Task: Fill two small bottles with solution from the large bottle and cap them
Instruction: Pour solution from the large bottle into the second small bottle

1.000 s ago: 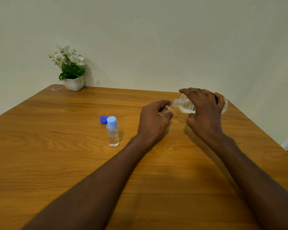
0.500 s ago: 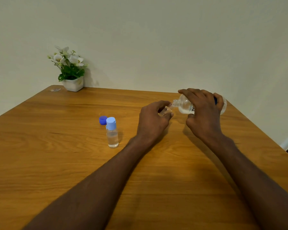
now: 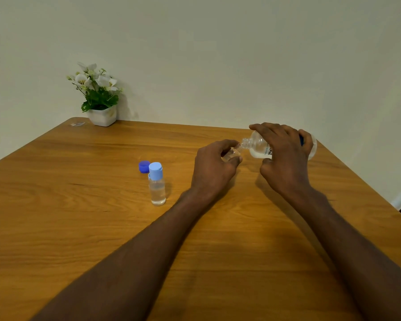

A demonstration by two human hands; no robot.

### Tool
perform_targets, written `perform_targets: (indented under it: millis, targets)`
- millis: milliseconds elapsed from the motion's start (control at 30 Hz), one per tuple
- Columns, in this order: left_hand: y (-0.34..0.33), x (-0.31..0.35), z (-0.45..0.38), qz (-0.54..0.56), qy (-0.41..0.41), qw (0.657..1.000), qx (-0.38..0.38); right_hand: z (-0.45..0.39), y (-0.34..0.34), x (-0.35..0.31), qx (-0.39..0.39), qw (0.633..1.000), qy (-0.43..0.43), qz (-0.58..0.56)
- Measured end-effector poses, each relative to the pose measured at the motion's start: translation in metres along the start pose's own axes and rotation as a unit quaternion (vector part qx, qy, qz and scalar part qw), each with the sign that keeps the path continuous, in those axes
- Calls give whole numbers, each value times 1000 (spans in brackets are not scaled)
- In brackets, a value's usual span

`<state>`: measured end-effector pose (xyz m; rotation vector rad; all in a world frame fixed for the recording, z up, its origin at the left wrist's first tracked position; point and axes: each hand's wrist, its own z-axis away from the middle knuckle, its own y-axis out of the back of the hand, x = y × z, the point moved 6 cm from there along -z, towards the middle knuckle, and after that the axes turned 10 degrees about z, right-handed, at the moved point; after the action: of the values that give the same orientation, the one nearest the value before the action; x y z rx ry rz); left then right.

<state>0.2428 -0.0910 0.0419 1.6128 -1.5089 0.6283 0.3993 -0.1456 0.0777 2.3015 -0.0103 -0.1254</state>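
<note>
My right hand (image 3: 285,158) grips the large clear bottle (image 3: 258,147), tipped on its side with its open neck pointing left. That neck meets the mouth of a small clear bottle (image 3: 230,155), which my left hand (image 3: 214,169) holds tilted between fingers and thumb; most of it is hidden by the hand. A second small bottle (image 3: 157,185) stands upright on the table (image 3: 79,216) to the left, holding clear liquid and wearing a light blue cap. Just behind it lies a loose dark blue cap (image 3: 144,166).
A white pot of white flowers (image 3: 100,98) stands at the table's far left corner by the wall, with a small clear scrap (image 3: 77,124) beside it. The table's right edge runs close past my right hand.
Both hands and the two bottles stay together in the same pouring pose; only the view has shifted slightly.
</note>
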Motion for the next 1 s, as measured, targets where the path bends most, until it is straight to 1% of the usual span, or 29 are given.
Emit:
perform_targets:
  millis: [1000]
  targets:
    - [1,0,1,-2,-4,1000,-3,2,-1,0,3,1000,4,-2]
